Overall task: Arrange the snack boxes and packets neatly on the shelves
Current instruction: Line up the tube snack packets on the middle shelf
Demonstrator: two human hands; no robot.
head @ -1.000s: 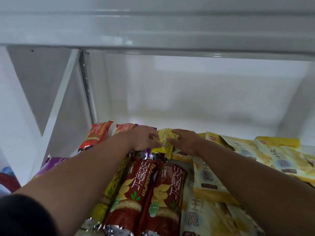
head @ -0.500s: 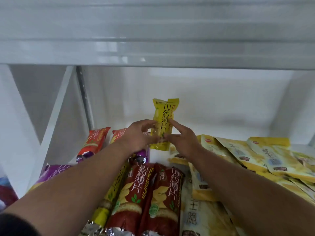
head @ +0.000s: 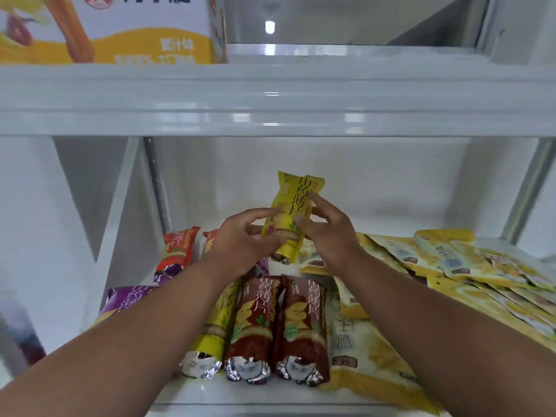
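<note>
A yellow snack packet stands nearly upright in the air above the white shelf. My left hand holds its lower left side and my right hand pinches its right edge. Below my arms lie two dark red packets, a yellow packet, two orange-red packets and a purple packet. Several pale yellow flat packets are piled at the right.
An upper shelf edge crosses the view above my hands. On it at the top left stands a white and orange snack box. The shelf's back wall is white, with upright posts at the left and right.
Both hands lifted the yellow packet from the pile and turned it upright. The view tilted upward, so the upper shelf and its box came into sight.
</note>
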